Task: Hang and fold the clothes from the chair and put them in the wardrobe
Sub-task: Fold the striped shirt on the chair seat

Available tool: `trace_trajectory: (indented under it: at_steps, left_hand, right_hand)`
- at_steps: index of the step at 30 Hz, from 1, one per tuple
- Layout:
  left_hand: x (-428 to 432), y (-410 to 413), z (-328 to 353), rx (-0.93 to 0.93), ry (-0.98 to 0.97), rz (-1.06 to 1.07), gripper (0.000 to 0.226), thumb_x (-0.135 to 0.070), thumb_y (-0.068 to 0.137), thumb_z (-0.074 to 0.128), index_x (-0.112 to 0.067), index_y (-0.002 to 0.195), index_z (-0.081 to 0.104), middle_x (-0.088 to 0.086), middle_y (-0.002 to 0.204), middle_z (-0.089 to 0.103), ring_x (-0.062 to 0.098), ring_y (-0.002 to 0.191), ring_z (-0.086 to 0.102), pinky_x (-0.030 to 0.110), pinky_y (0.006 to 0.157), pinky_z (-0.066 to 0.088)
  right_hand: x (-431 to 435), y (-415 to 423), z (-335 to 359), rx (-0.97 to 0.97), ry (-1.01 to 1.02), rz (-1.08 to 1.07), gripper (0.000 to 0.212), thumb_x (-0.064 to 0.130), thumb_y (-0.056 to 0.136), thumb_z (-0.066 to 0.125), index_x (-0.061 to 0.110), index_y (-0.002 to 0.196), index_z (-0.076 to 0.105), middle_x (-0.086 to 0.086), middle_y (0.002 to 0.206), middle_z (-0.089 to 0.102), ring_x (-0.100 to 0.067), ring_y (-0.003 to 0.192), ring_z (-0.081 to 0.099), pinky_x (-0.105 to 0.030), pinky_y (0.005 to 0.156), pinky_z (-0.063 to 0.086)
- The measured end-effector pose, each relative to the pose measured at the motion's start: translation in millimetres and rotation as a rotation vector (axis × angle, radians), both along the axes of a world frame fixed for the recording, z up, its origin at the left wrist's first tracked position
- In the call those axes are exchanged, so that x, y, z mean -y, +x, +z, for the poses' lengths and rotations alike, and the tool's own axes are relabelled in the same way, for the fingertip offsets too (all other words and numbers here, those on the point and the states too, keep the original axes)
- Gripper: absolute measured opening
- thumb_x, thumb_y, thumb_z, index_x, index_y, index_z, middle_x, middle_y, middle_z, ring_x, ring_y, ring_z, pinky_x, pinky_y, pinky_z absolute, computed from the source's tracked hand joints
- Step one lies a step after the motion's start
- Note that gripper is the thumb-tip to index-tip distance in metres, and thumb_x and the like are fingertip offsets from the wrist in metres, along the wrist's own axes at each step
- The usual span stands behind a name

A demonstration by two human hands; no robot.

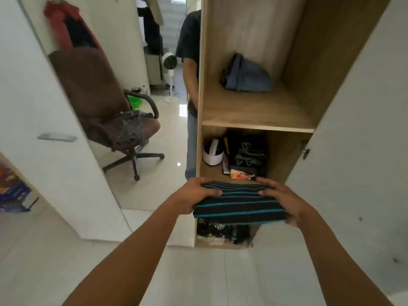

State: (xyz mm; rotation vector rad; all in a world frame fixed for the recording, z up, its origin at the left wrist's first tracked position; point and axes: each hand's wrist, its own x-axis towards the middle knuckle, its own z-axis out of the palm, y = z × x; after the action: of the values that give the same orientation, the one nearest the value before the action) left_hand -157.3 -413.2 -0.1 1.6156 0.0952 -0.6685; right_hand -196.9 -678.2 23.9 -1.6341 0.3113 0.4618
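Note:
A folded black garment with teal stripes (239, 206) is held level in front of the open wardrobe (256, 124). My left hand (194, 195) grips its left end, fingers curled over the top. My right hand (280, 197) grips the right end the same way. The garment hovers before the middle shelf, which holds dark clothes (247, 155) and a white object (213, 154). On the upper shelf lies a folded blue-grey garment (246, 75). A brown office chair (110, 111) with a grey garment (132, 127) on its seat shows in the mirror at left.
The wardrobe's white door (357, 151) stands open at right. A mirrored door (123, 96) at left reflects the room, a white fan (170, 62) and a standing person. Dark clothes (220, 231) fill the lowest compartment. A colourful box (13, 191) sits far left.

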Motion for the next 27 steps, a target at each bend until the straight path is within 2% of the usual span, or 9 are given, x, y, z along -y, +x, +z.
trace_trajectory:
  at_steps: [4,8,10,13,18,20,22,24,27]
  left_hand:
    - [45.8,43.2,76.0,0.092,-0.046,-0.030,0.051,-0.017,0.084,0.078,-0.016,0.131,0.059,0.014,0.113,0.071,0.022,0.092,0.075,0.035,0.076,0.061]
    - [69.5,87.0,150.0,0.136,-0.124,-0.083,0.034,-0.022,0.089,0.071,-0.007,0.119,0.063,0.015,0.102,0.073,0.024,0.089,0.074,0.037,0.076,0.062]
    - [76.8,114.1,179.1,0.199,-0.159,-0.032,0.029,-0.018,0.089,0.071,-0.004,0.113,0.064,0.014,0.092,0.074,0.023,0.080,0.074,0.033,0.066,0.061]
    - [90.8,164.1,207.7,0.298,-0.185,0.058,0.023,-0.012,0.088,0.072,-0.008,0.110,0.064,0.016,0.095,0.073,0.024,0.079,0.075,0.033,0.062,0.060]
    - [111.6,246.3,220.3,0.525,-0.219,0.235,0.066,-0.002,0.086,0.072,-0.024,0.144,0.049,0.011,0.112,0.071,0.026,0.088,0.075,0.041,0.075,0.062]
    - [114.0,270.4,208.5,0.532,-0.179,0.253,0.069,-0.004,0.085,0.073,-0.028,0.144,0.048,0.008,0.114,0.070,0.024,0.090,0.074,0.039,0.076,0.062]
    - [113.8,288.7,182.2,0.473,-0.127,0.241,0.072,-0.004,0.084,0.075,-0.029,0.145,0.047,0.009,0.124,0.067,0.024,0.100,0.071,0.041,0.086,0.060]
    - [111.5,295.4,147.7,0.367,-0.020,0.185,0.072,-0.003,0.084,0.075,-0.023,0.146,0.045,0.012,0.133,0.061,0.026,0.112,0.064,0.042,0.097,0.055]
    - [108.3,300.9,103.3,0.237,0.123,0.149,0.071,-0.014,0.083,0.079,-0.018,0.145,0.045,0.010,0.137,0.058,0.024,0.115,0.061,0.037,0.101,0.051]
  right_hand:
    - [46.9,19.5,76.1,0.147,0.050,-0.110,0.032,0.014,0.093,0.061,0.026,0.123,0.065,-0.011,0.110,0.070,-0.023,0.086,0.072,-0.031,0.066,0.060]
    - [73.6,72.9,133.9,0.244,0.215,-0.256,0.017,0.013,0.094,0.057,0.016,0.106,0.069,-0.001,0.091,0.071,-0.009,0.065,0.070,-0.020,0.058,0.059]
    - [79.4,104.6,156.2,0.288,0.288,-0.283,0.021,0.017,0.096,0.056,0.012,0.113,0.068,-0.003,0.094,0.071,-0.012,0.070,0.071,-0.024,0.066,0.060]
    - [80.6,155.0,184.6,0.401,0.222,-0.253,0.033,0.012,0.097,0.055,0.014,0.129,0.061,-0.006,0.101,0.068,-0.016,0.077,0.068,-0.025,0.063,0.060]
    - [79.3,245.2,206.9,0.634,0.079,-0.219,0.047,-0.005,0.089,0.058,0.025,0.124,0.064,-0.011,0.115,0.069,-0.024,0.088,0.072,-0.033,0.071,0.061]
    - [84.2,274.9,197.0,0.633,0.066,-0.212,0.049,-0.007,0.088,0.058,0.028,0.123,0.064,-0.013,0.119,0.068,-0.027,0.095,0.071,-0.038,0.077,0.061]
    - [88.4,291.5,173.6,0.543,0.044,-0.180,0.049,-0.006,0.092,0.056,0.027,0.129,0.061,-0.011,0.122,0.065,-0.028,0.102,0.069,-0.041,0.084,0.059]
    - [88.3,294.3,141.9,0.385,-0.035,-0.123,0.049,-0.003,0.094,0.055,0.025,0.134,0.057,-0.009,0.125,0.062,-0.025,0.103,0.066,-0.038,0.084,0.058]
    - [91.7,295.4,98.0,0.248,-0.140,-0.135,0.046,-0.002,0.094,0.057,0.019,0.135,0.056,-0.013,0.118,0.065,-0.024,0.096,0.068,-0.035,0.079,0.059]
